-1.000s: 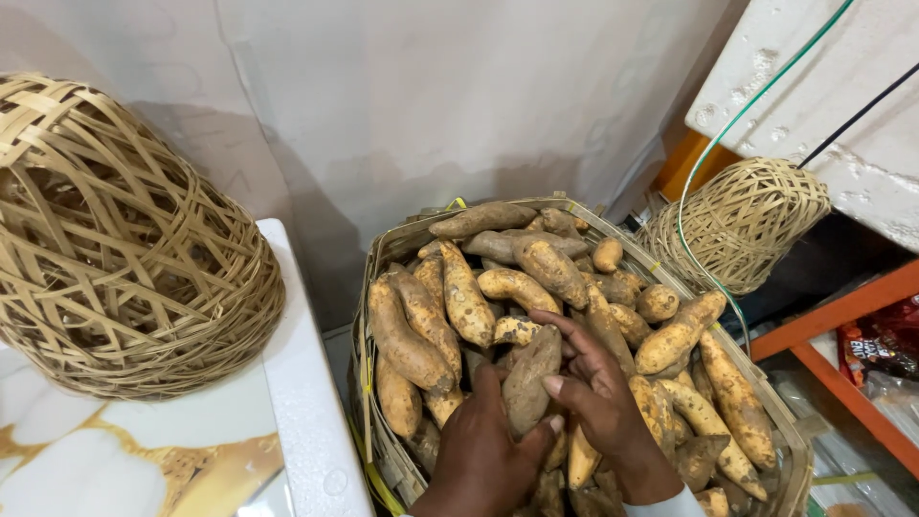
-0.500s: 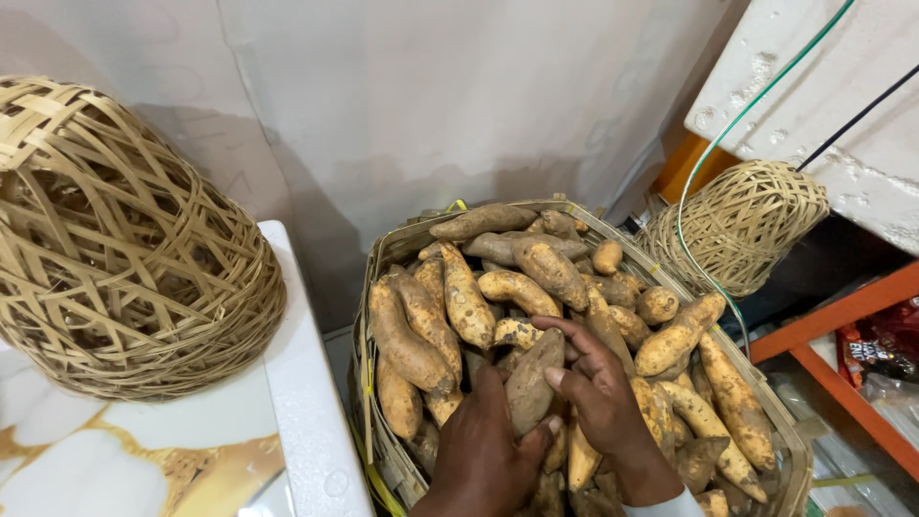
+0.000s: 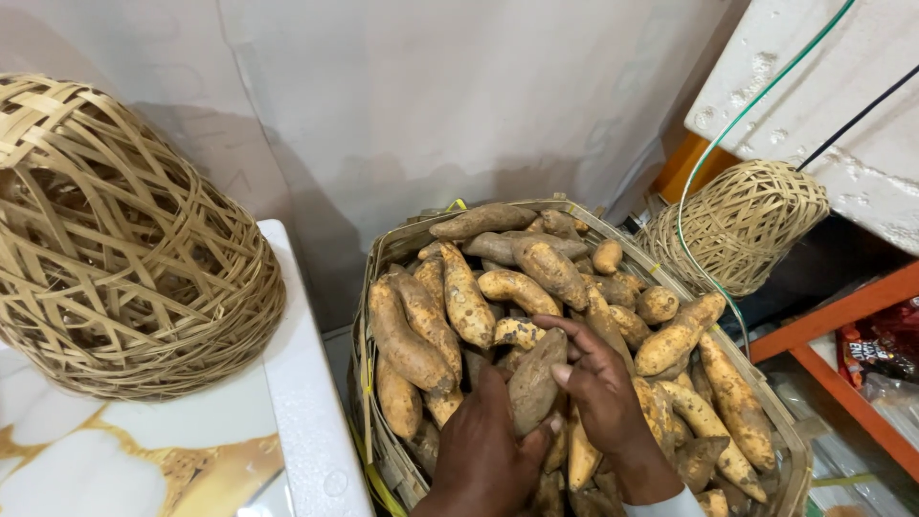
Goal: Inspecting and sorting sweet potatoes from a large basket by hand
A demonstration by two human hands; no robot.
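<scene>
Head view: both hands are working in the basket (image 3: 383, 287).
Left hand (image 3: 483, 450): fingers are curling under the tuber (image 3: 536, 378).
Right hand (image 3: 603, 388): fingers are closing on its side.
Doing it well: lifting straight up, keeping neighbours from rolling.

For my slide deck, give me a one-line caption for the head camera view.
Both hands, left hand and right hand, grip one sweet potato over a full woven basket.

1. Bright, even indoor light, apparently from above and in front of the hands.
2. Soft grey shadow on the wall (image 3: 316, 220), up and left of the left hand (image 3: 483, 450).
3. Mild glare on the glossy tabletop (image 3: 144, 460), left of that hand.
4. Mostly sharp; the bottom right corner is softer.
5. Slight wide-angle stretch at the edges.
</scene>
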